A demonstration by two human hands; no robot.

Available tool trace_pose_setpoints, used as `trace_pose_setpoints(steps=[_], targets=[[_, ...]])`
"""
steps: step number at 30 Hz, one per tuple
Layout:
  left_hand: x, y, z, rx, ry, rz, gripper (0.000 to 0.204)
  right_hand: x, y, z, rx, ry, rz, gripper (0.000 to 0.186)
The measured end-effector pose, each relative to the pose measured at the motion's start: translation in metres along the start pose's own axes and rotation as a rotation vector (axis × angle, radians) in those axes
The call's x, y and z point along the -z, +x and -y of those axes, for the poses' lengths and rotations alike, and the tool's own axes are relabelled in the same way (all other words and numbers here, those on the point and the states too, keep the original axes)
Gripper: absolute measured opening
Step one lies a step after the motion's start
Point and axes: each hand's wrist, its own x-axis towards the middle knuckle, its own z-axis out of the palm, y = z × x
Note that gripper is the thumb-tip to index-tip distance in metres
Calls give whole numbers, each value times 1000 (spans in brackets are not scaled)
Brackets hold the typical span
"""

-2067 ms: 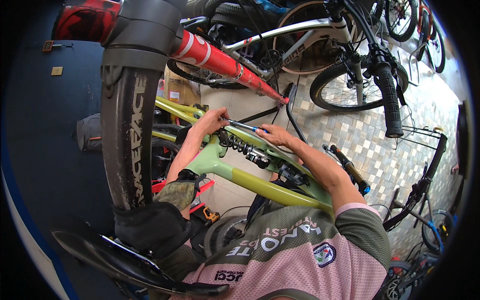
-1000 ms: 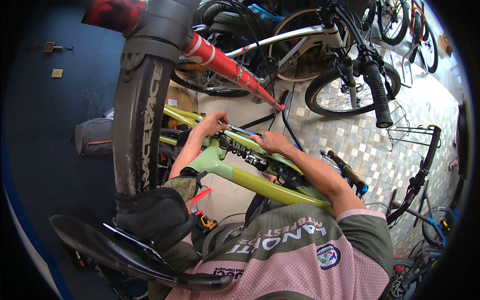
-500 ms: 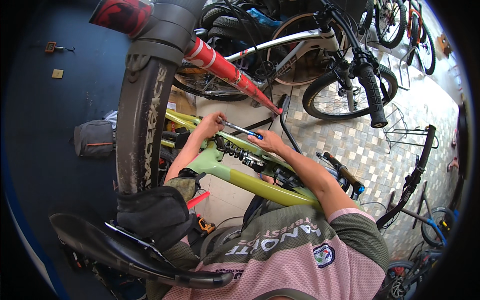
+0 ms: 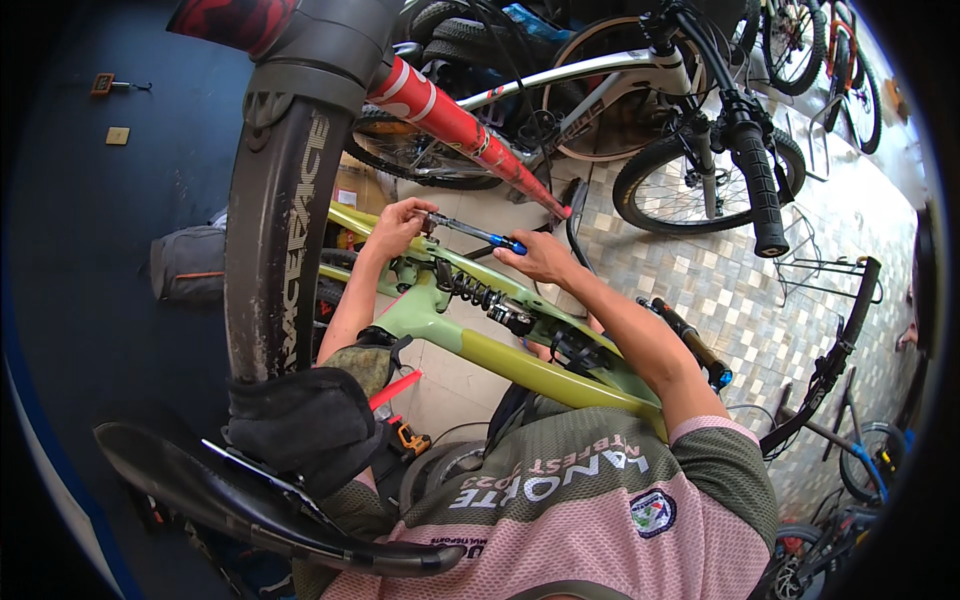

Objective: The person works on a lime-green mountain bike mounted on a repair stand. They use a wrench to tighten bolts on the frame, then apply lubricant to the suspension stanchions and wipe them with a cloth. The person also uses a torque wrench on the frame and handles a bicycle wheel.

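My right hand (image 4: 540,257) is wrapped round the blue handle of a slim tool (image 4: 473,233); left hand (image 4: 398,226), ahead and to its left, has fingers closed on the silver end. Tool slants between both hands, just over the green bike frame (image 4: 540,378). Coil shock (image 4: 474,291) sits in the frame, below and between the hands. Thick black post (image 4: 275,240) rises left of my left hand, hiding part of the frame's far end. Black pouch (image 4: 305,430), nearer me, blocks part of my left arm. Red tube (image 4: 455,115) slants down beyond both hands; white bicycle (image 4: 675,75) behind it. Yellow-black drill (image 4: 408,438) low, nearer me than the left hand.
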Motion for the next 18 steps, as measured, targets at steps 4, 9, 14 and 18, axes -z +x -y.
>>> trace_pose_setpoints(steps=[4, 9, 14, 18], targets=[[4, -4, 5, -17, 34, -15, 30, -2, -2, 6, -14, -6, 37, 62], [3, -6, 9, -42, 1, -27, 30, -3, -3, 6, -20, 11, 26, 62], [2, -11, 5, -28, 8, -32, 30, -1, -5, 7, -1, 8, 20, 61], [-2, -20, -10, -71, -44, -53, 29, 9, -9, 13, 10, -22, 7, 60]])
